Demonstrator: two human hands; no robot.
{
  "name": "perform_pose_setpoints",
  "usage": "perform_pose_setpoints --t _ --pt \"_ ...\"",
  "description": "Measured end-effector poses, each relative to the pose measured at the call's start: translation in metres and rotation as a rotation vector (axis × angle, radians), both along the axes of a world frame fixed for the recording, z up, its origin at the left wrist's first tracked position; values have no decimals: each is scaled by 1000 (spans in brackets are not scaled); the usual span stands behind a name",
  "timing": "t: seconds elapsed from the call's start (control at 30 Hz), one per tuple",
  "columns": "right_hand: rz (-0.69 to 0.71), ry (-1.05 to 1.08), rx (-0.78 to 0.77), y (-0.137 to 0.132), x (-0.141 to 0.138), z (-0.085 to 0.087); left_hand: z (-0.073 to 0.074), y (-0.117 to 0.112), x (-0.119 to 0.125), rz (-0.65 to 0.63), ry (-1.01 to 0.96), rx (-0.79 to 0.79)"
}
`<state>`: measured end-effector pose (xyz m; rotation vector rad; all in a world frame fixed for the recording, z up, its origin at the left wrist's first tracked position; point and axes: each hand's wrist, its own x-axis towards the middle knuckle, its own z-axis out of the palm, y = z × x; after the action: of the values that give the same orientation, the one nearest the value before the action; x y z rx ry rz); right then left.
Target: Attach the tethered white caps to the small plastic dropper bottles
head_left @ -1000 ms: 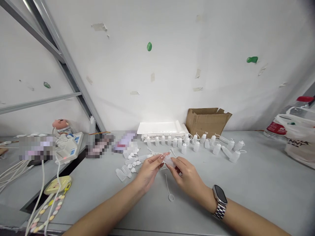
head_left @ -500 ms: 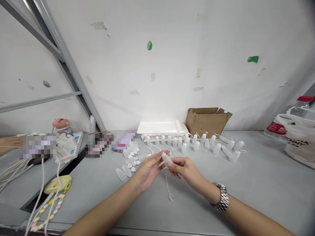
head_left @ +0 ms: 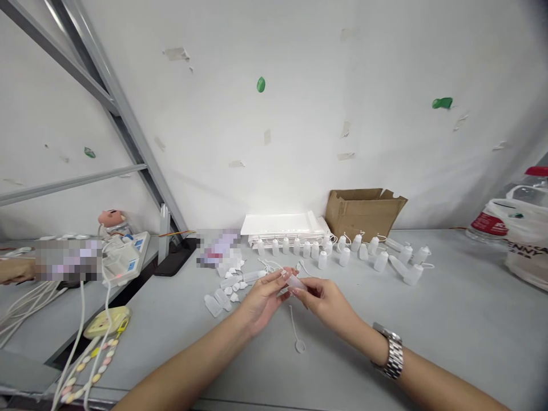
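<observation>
Between my hands is a small translucent plastic bottle [head_left: 296, 281], tilted above the grey table. My left hand [head_left: 264, 299] pinches its upper end, and the fingertips cover the neck. The fingers of my right hand [head_left: 321, 295] close round its lower body. Below them on the table lies a thin white strap with a ring end [head_left: 299, 346]. Loose bottles [head_left: 213, 305] and small white caps [head_left: 234, 297] are scattered left of my left hand. Farther back, several bottles [head_left: 323, 260] stand upright, some with looped straps on top.
A white stack of flat sheets [head_left: 278, 224] and an open cardboard box [head_left: 363, 214] stand by the wall. At right are a plastic bag [head_left: 528, 251] and a large bottle. Cables, a power strip [head_left: 137, 251], a yellow case [head_left: 107, 321] and another person's hand [head_left: 17, 270] are at left.
The bottle has tipped flatter between my hands, and my left fingers now cover its neck. The whole view has shifted slightly.
</observation>
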<state>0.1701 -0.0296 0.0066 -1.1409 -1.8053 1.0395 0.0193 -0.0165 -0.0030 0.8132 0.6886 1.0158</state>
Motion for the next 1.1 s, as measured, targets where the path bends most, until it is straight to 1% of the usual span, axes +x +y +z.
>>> perform_pose_setpoints --t 0.07,0.13,0.23,0.33,0.43,0.5,0.57,0.7,0.8,0.87,0.93,1.03,1.1 --pt "-70 -122 196 -2 0 -3 0 0 0 14 -1 -13" --pt "-97 -191 325 -4 0 -7 -1 -1 0 27 -15 -23" --pt "-99 -222 394 -5 0 -12 -2 -2 1 21 -66 -37" --pt "-97 -201 386 -6 -1 -14 -2 -4 2 -2 -118 -57" --pt "-79 -138 322 -8 -1 -11 -1 -5 2 -24 -152 -80" --pt "-58 -65 244 -8 -1 -8 -1 -6 1 -44 -171 -78" --pt "-10 52 106 -7 -2 -6 0 -6 1 -69 -181 -65" --pt "148 344 -268 -1 -3 -6 -1 -2 0 -79 -139 -67" --pt "212 543 -445 4 -4 -10 -1 3 -3 -45 -59 -43" --pt "216 613 -504 6 -4 -12 0 6 -6 -5 7 1" --pt "179 631 -514 7 -4 -13 1 8 -7 48 65 51" --pt "102 599 -463 6 -5 -14 0 7 -5 121 100 96" --pt "65 579 -418 5 -6 -15 -2 4 -1 136 87 107"
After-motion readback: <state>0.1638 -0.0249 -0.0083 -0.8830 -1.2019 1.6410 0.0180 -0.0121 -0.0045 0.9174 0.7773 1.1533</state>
